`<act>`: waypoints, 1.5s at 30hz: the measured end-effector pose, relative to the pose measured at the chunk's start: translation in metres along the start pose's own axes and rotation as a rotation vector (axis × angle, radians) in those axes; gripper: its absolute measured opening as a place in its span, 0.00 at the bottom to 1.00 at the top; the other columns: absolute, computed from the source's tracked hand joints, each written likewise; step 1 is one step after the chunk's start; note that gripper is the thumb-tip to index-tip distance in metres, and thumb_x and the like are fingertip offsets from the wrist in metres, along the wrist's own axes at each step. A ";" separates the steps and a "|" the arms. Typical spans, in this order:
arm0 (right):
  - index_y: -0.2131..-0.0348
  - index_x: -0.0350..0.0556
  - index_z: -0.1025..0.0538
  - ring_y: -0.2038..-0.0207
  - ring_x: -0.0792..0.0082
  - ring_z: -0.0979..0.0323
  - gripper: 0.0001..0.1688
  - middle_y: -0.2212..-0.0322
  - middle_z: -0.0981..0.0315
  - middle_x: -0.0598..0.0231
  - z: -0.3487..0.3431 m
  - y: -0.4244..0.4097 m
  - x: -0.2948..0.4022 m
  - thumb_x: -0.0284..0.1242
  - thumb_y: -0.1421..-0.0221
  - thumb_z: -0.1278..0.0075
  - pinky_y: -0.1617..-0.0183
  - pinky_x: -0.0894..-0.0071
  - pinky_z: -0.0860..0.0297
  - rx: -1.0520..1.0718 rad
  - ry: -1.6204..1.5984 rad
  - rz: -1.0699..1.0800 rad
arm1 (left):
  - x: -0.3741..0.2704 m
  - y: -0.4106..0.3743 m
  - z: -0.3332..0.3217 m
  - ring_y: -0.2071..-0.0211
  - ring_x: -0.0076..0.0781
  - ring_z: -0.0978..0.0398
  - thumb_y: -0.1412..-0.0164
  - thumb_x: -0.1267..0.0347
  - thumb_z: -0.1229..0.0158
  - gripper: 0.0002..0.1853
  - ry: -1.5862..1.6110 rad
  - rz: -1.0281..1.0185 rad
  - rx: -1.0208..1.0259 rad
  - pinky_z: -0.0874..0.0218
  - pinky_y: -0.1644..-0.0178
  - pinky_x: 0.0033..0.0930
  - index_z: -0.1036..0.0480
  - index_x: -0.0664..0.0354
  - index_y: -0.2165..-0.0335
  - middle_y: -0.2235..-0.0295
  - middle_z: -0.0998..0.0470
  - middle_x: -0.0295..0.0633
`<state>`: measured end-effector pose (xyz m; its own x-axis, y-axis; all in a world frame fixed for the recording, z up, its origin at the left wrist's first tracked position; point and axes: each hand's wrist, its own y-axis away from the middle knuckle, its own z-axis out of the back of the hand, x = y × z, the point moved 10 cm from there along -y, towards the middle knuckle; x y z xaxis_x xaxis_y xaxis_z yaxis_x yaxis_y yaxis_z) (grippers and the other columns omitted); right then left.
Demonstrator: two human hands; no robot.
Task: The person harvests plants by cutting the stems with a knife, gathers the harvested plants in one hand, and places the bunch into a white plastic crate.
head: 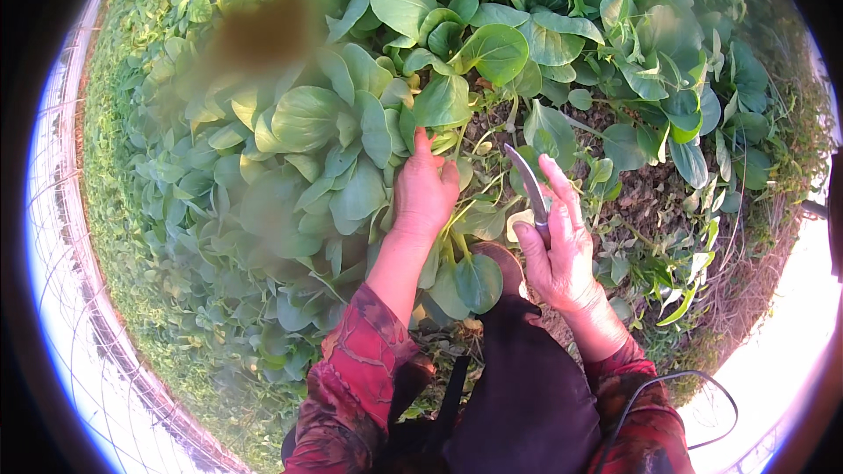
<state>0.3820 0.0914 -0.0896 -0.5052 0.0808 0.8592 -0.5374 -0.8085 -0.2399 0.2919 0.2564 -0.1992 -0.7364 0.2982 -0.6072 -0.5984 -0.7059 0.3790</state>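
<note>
My left hand (427,187) reaches in among leafy bok choy plants, its fingertips at the base of one plant (442,101) and partly hidden by leaves. Whether the fingers grip a stem cannot be told. In my right hand (560,240) is a small knife with a curved blade (527,178), its dark handle between thumb and palm. The blade points up and to the left, apart from the plants' bases. A loose-looking leaf (479,282) lies below my left hand, near my shoe.
Dense bok choy (303,118) fills the left and top. Bare soil with small weeds (652,204) lies to the right. My shoe (498,263) stands between my arms. A black cable (708,378) loops beside my right sleeve. A brown blur covers part of the upper left.
</note>
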 end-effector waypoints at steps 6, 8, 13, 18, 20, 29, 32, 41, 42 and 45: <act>0.59 0.36 0.36 0.69 0.43 0.28 0.17 0.68 0.30 0.38 -0.065 0.010 -0.061 0.26 0.49 0.52 0.68 0.56 0.32 0.241 -0.135 -0.397 | 0.010 -0.008 -0.001 0.67 0.37 0.24 0.50 0.75 0.46 0.44 0.255 -0.041 -0.039 0.35 0.59 0.35 0.61 0.65 0.39 0.64 0.24 0.53; 0.64 0.35 0.35 0.69 0.40 0.29 0.15 0.73 0.29 0.38 -0.084 0.006 -0.112 0.31 0.45 0.57 0.66 0.53 0.33 0.206 -0.116 -0.626 | 0.024 -0.020 0.008 0.71 0.27 0.25 0.50 0.78 0.46 0.42 0.393 -0.015 -0.096 0.34 0.62 0.28 0.57 0.67 0.40 0.60 0.25 0.53; 0.61 0.38 0.32 0.73 0.56 0.28 0.17 0.77 0.29 0.50 -0.100 -0.007 -0.170 0.35 0.43 0.56 0.66 0.62 0.33 0.204 0.046 -0.690 | 0.031 -0.025 0.010 0.73 0.22 0.27 0.52 0.80 0.44 0.41 0.646 0.183 -0.050 0.34 0.65 0.24 0.53 0.67 0.40 0.55 0.28 0.54; 0.60 0.34 0.32 0.67 0.45 0.30 0.21 0.71 0.29 0.41 -0.110 -0.009 -0.177 0.36 0.44 0.59 0.62 0.56 0.33 0.317 0.007 -0.808 | 0.033 -0.016 0.007 0.72 0.21 0.27 0.53 0.81 0.45 0.42 0.670 0.172 -0.068 0.35 0.65 0.22 0.53 0.67 0.41 0.54 0.29 0.54; 0.60 0.34 0.32 0.69 0.47 0.32 0.21 0.71 0.30 0.43 -0.111 -0.016 -0.166 0.36 0.44 0.60 0.65 0.56 0.35 0.382 0.010 -0.799 | 0.037 -0.015 0.007 0.72 0.21 0.27 0.53 0.82 0.45 0.42 0.674 0.166 -0.074 0.35 0.65 0.21 0.53 0.67 0.41 0.54 0.30 0.55; 0.56 0.32 0.35 0.78 0.52 0.28 0.22 0.70 0.28 0.41 -0.107 -0.051 -0.134 0.33 0.45 0.59 0.69 0.58 0.31 0.505 0.077 -0.657 | 0.040 -0.012 0.004 0.71 0.21 0.28 0.54 0.82 0.45 0.43 0.696 0.127 -0.078 0.35 0.66 0.22 0.55 0.70 0.41 0.54 0.30 0.56; 0.57 0.32 0.33 0.65 0.46 0.27 0.21 0.64 0.29 0.36 -0.116 -0.062 -0.140 0.30 0.47 0.60 0.58 0.55 0.32 0.538 0.271 -0.549 | 0.036 -0.012 0.003 0.72 0.21 0.28 0.54 0.82 0.45 0.43 0.713 0.144 -0.072 0.35 0.66 0.22 0.54 0.69 0.41 0.53 0.30 0.55; 0.56 0.35 0.32 0.60 0.50 0.26 0.23 0.63 0.27 0.43 -0.124 -0.013 -0.156 0.35 0.44 0.65 0.56 0.57 0.30 0.758 0.459 -0.626 | 0.047 0.001 0.014 0.66 0.35 0.23 0.51 0.80 0.45 0.42 0.949 0.317 -0.063 0.34 0.64 0.27 0.57 0.71 0.40 0.53 0.29 0.53; 0.62 0.35 0.32 0.68 0.51 0.25 0.15 0.69 0.25 0.46 -0.106 -0.010 -0.158 0.30 0.45 0.60 0.64 0.59 0.29 0.541 0.410 -0.713 | 0.046 0.004 0.012 0.65 0.36 0.23 0.50 0.80 0.45 0.42 0.984 0.315 -0.046 0.34 0.64 0.28 0.57 0.71 0.40 0.54 0.29 0.53; 0.63 0.37 0.32 0.80 0.71 0.30 0.17 0.73 0.26 0.55 -0.090 -0.003 -0.167 0.35 0.42 0.57 0.79 0.73 0.32 0.096 -0.290 -0.917 | 0.043 0.012 0.011 0.63 0.39 0.23 0.50 0.81 0.45 0.37 1.050 0.294 -0.014 0.34 0.62 0.28 0.52 0.73 0.43 0.55 0.28 0.55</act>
<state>0.4075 0.1326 -0.2732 0.2767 0.5675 0.7754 -0.5759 -0.5480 0.6066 0.2494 0.2679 -0.2128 -0.2090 -0.5759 -0.7904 -0.4342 -0.6695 0.6026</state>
